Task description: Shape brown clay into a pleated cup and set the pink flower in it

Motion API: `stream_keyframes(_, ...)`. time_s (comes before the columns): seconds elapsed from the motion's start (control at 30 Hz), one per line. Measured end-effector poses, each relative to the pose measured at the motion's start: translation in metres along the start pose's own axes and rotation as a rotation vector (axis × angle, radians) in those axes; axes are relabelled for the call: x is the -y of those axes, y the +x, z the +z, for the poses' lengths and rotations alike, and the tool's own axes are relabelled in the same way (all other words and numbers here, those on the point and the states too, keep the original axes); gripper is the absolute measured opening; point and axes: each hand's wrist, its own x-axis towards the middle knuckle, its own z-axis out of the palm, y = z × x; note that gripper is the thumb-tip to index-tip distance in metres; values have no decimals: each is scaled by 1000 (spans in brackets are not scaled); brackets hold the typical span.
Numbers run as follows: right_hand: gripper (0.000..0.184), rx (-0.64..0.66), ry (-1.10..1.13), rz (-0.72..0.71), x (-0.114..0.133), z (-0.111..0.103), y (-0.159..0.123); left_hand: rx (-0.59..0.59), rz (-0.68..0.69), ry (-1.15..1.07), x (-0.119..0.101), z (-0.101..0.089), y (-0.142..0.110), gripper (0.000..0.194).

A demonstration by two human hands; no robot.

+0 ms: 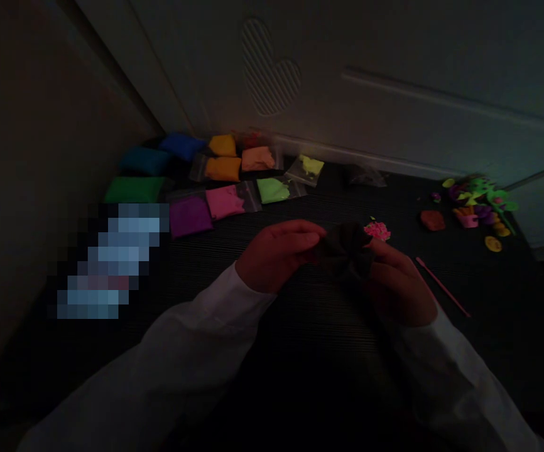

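Note:
Between both hands, above the dark table, is a dark flower-shaped piece (348, 251) with folded, petal-like lobes; its material is hard to tell in the dim light. My left hand (279, 254) pinches its left edge between thumb and fingers. On the other side my right hand (401, 282) grips the right edge, fingers bent around it and partly hidden. Just behind the right fingers lies a small pink clump of flower-like bits (377, 230). A thin pink stick tool (443, 286) rests to the right of my right hand.
Bags of coloured modelling clay, such as purple (190, 216), pink (225, 202) and green (135, 189), lie at back left. A blurred bright rectangle (121, 257) is at left. Small clay figures (479, 201) and a reddish lump (433, 220) sit at right. A white panel (394, 107) stands behind.

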Motion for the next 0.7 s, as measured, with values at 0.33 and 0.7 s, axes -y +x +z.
stream_keyframes(0.33,14,-5,-39,6,3,0,1,-49,129,160,4,-5,1,10)
stream_keyframes(0.7,15,34,-113,-41,0,-7,3,8,432,591,-4,-15,0,14)
